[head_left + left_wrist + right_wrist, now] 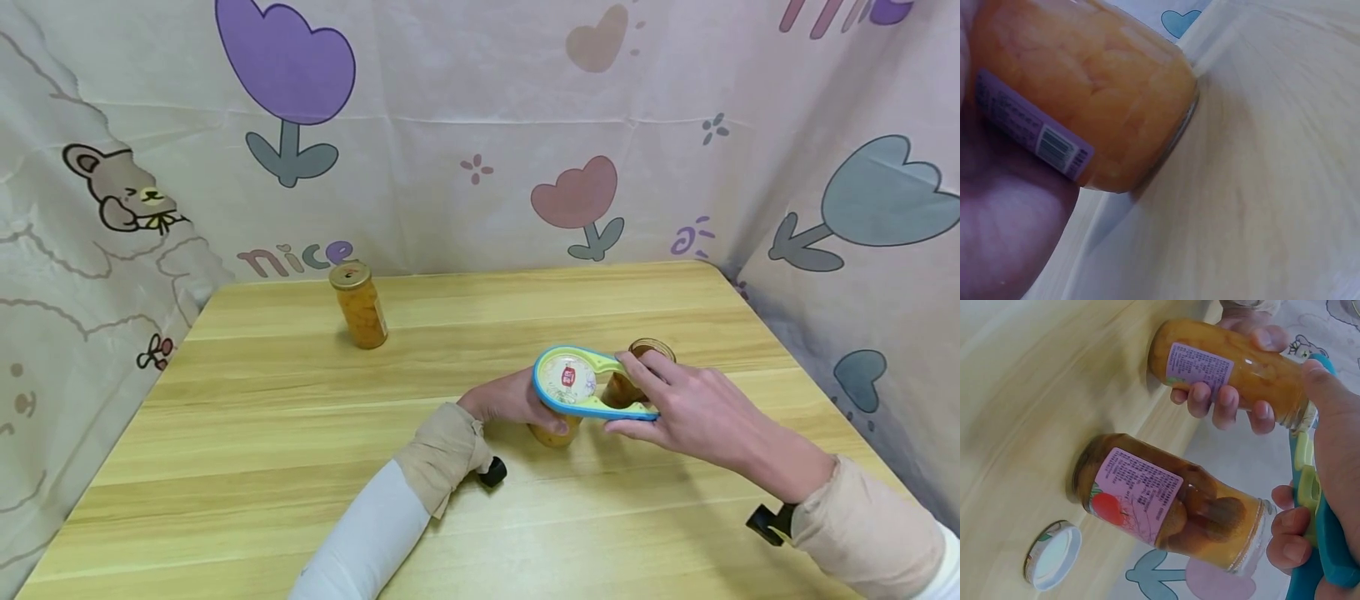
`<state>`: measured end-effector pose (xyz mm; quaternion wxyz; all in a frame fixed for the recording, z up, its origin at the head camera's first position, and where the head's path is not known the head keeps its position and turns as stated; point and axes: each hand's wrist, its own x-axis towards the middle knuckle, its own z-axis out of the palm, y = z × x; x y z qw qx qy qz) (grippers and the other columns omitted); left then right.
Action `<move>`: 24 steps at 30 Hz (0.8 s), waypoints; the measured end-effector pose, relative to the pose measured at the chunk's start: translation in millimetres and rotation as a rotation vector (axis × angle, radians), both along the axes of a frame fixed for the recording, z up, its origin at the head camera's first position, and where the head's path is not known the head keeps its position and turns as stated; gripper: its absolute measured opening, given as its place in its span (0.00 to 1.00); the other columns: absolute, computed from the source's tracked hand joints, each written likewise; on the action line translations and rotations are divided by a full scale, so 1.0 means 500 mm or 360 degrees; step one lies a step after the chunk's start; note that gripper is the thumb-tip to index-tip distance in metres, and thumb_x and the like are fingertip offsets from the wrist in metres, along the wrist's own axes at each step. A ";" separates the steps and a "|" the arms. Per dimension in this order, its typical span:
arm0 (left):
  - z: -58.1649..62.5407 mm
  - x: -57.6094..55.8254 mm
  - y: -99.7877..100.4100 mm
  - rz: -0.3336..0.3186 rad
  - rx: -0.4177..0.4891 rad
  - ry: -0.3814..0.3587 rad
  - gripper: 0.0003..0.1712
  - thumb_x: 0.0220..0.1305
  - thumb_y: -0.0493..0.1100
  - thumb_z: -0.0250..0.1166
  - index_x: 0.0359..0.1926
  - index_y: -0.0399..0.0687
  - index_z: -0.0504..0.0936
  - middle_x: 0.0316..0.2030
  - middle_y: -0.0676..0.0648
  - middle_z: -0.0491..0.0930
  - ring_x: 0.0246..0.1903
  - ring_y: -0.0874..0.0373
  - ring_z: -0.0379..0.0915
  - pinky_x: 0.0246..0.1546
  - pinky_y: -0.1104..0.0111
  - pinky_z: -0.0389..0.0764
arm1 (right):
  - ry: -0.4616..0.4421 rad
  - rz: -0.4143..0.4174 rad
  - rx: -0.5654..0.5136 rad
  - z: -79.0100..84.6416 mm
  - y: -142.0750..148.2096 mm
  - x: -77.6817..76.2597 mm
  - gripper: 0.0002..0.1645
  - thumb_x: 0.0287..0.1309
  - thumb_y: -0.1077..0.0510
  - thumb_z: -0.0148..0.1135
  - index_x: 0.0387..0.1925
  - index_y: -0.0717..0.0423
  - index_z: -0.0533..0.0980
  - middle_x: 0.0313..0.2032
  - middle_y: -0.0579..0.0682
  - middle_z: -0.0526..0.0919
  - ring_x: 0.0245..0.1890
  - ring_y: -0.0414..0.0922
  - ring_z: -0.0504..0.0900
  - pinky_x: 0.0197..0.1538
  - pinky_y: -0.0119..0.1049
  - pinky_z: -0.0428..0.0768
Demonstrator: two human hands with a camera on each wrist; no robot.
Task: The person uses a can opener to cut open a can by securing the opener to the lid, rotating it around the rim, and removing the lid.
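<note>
A glass jar of orange fruit pieces [555, 435] stands on the table, and my left hand [512, 400] grips it around the body. In the left wrist view its purple label [1035, 125] shows beside the palm. My right hand [701, 412] holds the handles of a blue and green jar opener [606, 412]. The opener's loop encircles the jar's pale lid [567, 377]. Right behind the opener stands a lidless jar of dark round fruit [1147, 494], partly hidden by the right hand in the head view.
A loose lid [1054, 555] lies on the table by the lidless jar. Toward the back left of the wooden table [285, 417] stands another orange fruit jar [363, 312], its gold lid on. A printed cloth [435, 92] hangs behind the table and at both sides.
</note>
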<state>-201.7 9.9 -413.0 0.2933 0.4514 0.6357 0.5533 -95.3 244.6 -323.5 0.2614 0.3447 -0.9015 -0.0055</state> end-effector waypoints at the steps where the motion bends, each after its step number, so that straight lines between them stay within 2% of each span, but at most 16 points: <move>1: 0.001 0.001 0.000 0.0003 0.0000 0.0003 0.45 0.49 0.28 0.70 0.67 0.41 0.59 0.58 0.42 0.69 0.54 0.62 0.65 0.62 0.68 0.63 | 0.0001 0.0002 0.0003 0.002 0.000 0.000 0.50 0.47 0.22 0.56 0.56 0.59 0.74 0.34 0.45 0.72 0.15 0.34 0.61 0.13 0.25 0.58; 7: 0.002 0.001 0.004 0.0021 0.0014 0.0034 0.45 0.49 0.26 0.70 0.66 0.39 0.59 0.58 0.39 0.69 0.55 0.61 0.66 0.62 0.67 0.63 | 0.0032 0.0016 0.0014 0.012 0.000 -0.001 0.50 0.48 0.22 0.55 0.56 0.59 0.74 0.35 0.46 0.73 0.16 0.35 0.63 0.12 0.27 0.61; 16: -0.006 -0.005 0.015 0.0011 0.0106 0.0065 0.45 0.50 0.30 0.71 0.66 0.46 0.59 0.57 0.45 0.70 0.55 0.60 0.66 0.62 0.65 0.63 | 0.0086 0.0016 0.0016 0.031 0.003 0.002 0.52 0.48 0.21 0.55 0.57 0.61 0.74 0.38 0.50 0.77 0.17 0.41 0.72 0.13 0.31 0.66; 24: -0.005 -0.004 0.017 0.0040 0.0084 0.0025 0.38 0.51 0.31 0.71 0.63 0.43 0.65 0.53 0.45 0.74 0.52 0.59 0.71 0.58 0.66 0.70 | 0.0113 -0.0016 0.0015 0.045 0.013 0.007 0.51 0.50 0.20 0.51 0.58 0.58 0.73 0.31 0.47 0.73 0.16 0.37 0.64 0.12 0.29 0.63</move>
